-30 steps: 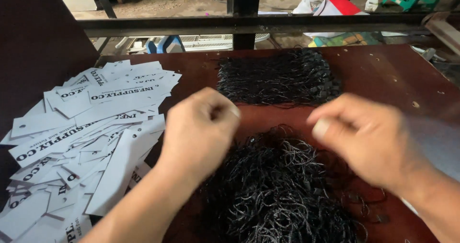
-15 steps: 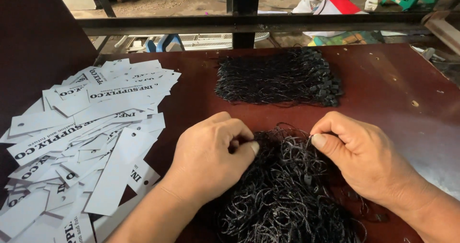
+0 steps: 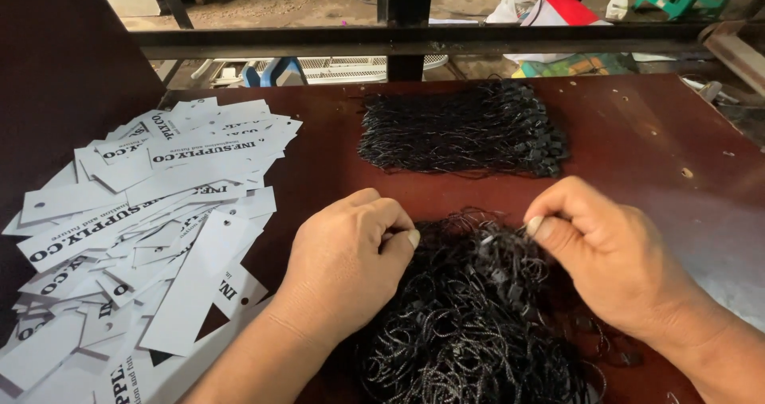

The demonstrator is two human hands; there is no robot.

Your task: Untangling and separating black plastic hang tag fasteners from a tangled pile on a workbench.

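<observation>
At six o'clock on the table [image 3: 637, 141], a loose heap of black cords [image 3: 470, 316] lies under both hands. The left hand [image 3: 347, 264] and right hand [image 3: 606, 252] each pinch strands at the heap's top edge, apparently teasing one cord free. Separating it cleanly calls for a gentle pull. A tidy bundle [image 3: 462, 129] sits at twelve o'clock, white tags [image 3: 151, 213] at nine.

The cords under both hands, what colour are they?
Black cords, head view.
</observation>
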